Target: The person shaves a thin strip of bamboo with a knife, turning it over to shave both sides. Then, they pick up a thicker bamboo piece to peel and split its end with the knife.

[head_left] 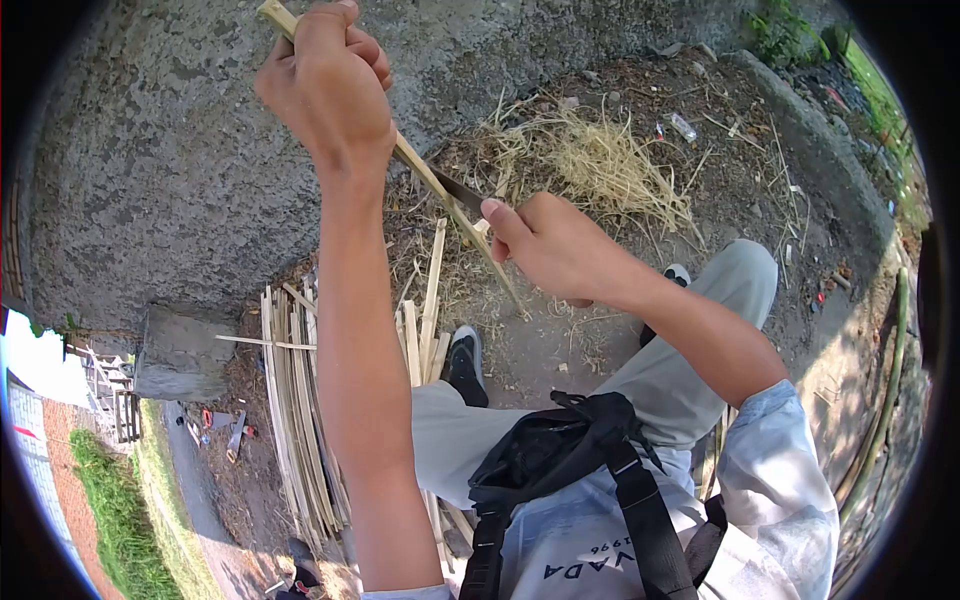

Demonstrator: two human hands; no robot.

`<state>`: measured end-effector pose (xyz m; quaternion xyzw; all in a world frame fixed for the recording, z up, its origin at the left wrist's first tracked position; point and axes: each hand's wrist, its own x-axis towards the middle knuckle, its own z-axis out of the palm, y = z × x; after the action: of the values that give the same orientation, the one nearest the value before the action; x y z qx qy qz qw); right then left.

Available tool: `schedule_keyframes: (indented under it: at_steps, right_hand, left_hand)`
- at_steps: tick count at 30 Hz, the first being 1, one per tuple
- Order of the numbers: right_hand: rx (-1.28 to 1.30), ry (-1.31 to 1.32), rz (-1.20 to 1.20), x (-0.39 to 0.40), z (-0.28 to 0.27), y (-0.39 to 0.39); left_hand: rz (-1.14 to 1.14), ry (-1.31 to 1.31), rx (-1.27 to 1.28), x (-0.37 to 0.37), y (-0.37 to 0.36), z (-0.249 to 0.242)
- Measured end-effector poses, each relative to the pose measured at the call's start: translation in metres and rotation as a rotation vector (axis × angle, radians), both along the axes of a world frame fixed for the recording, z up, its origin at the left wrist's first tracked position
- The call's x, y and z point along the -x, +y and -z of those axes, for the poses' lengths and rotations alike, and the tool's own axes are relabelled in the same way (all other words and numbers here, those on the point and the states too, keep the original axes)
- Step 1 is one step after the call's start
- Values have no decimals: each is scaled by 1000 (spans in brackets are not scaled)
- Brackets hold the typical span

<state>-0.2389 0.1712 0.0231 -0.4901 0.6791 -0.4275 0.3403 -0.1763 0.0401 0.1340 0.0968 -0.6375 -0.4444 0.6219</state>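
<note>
My left hand (330, 95) is raised at the top left, its fingers wrapped round a long bamboo strip (466, 226). One end of the strip sticks out above the fist, and the rest slants down to the right between my legs. In my right hand (550, 245), near the middle, is a knife whose handle is hidden by the fingers. Its dark blade (459, 192) lies against the strip, the thumb close to the blade's base. Below the strip's lower end is bare, littered ground.
Thin shavings (610, 165) are heaped on the dirt ahead. A bundle of split bamboo strips (295, 420) lies at my left, with more near my left shoe (466, 362). A rough concrete wall (190, 150) rises ahead. A handsaw (237, 436) lies at far left; a black bag (550, 450) rests on my lap.
</note>
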Motion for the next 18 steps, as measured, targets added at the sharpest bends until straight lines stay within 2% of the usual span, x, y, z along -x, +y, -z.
schedule_keyframes:
  at_steps: [4,7,9,10,13,14,18]
  right_hand:
    - [199,-97,54,-5,-21,1]
    - [117,-49,70,-24,62,-8]
    - [-176,-78,7,-17,78,4]
    - [-308,-79,-24,-11,71,3]
    - [-96,32,4,-5,47,3]
    - [-121,-13,22,-2,26,4]
    - [116,-108,71,4,-20,2]
  left_hand:
    - [-13,-5,11,1,1,1]
    - [-36,-16,39,0,-3,3]
    - [-24,-9,49,-4,-2,3]
    - [3,12,61,-4,-2,3]
    - [5,-18,50,0,4,9]
    - [1,-11,62,7,4,4]
    - [13,6,21,12,8,5]
